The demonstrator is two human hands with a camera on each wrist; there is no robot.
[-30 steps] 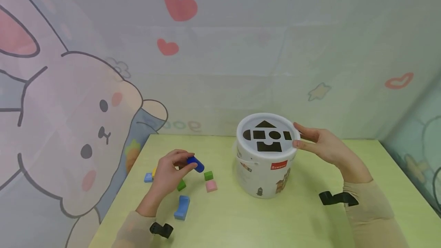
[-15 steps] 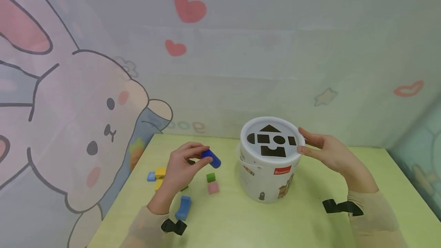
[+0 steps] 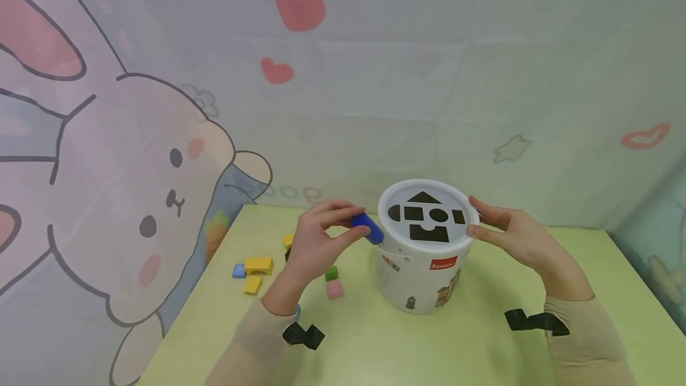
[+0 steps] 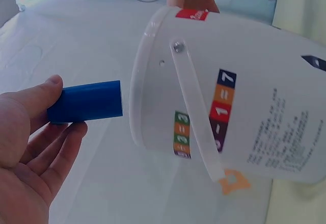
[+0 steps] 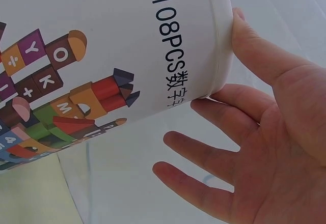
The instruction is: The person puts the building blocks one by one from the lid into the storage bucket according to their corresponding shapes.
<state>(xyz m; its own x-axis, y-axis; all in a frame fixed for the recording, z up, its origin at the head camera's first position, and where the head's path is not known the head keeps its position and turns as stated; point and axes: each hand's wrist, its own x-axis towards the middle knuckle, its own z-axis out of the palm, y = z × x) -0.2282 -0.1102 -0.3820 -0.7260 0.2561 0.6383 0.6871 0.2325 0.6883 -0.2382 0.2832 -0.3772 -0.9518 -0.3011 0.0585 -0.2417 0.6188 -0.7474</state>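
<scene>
My left hand (image 3: 321, 237) pinches a dark blue cylinder block (image 3: 368, 228) between thumb and fingertips. The block leans at the left side of a white bucket (image 3: 415, 279), close to its rim in the head view; the left wrist view shows a narrow gap from the blue block (image 4: 91, 102) to the lid's edge. Dark shaped holes, among them a triangle, a circle and an arch, open in the lid (image 3: 465, 195). At the right of the rim, the thumb and forefinger of my right hand (image 3: 517, 234) touch the bucket, other fingers stretched out and free in the right wrist view.
On the yellow-green table (image 3: 429, 350) a yellow arch block (image 3: 259, 265), a small blue block (image 3: 239, 271) and a yellow block (image 3: 253, 285) lie at the left. A green block (image 3: 331, 273) and pink block (image 3: 334, 289) lie between hand and bucket. My left forearm mostly hides another blue block.
My left hand has carried the blue cylinder block right and upward to the bucket's rim, uncovering yellow blocks at the left and covering the light blue one. My right hand stays at the rim.
</scene>
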